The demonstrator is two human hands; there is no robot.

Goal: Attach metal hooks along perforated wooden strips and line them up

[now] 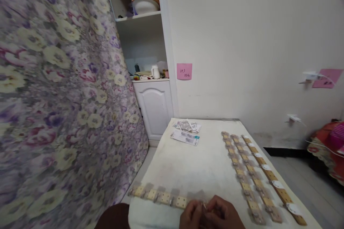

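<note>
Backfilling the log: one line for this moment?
left hand: at near strip | right hand: beside left | held item: unclear | three strips: table's right

On the wall (228,35), the pink note (184,71) bears handwriting, which looks like "143" above a second, unclear number. Writing on the right-hand note (326,81) and print on the packet (185,138) are not readable.

Pale table (177,168) with four wooden strips (251,169) and flat packs (185,138).

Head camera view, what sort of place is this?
Probably a room in a home, used as a small workspace: a floral curtain hangs beside a white cupboard, and several wood-coloured strips lie on a pale table.
</note>
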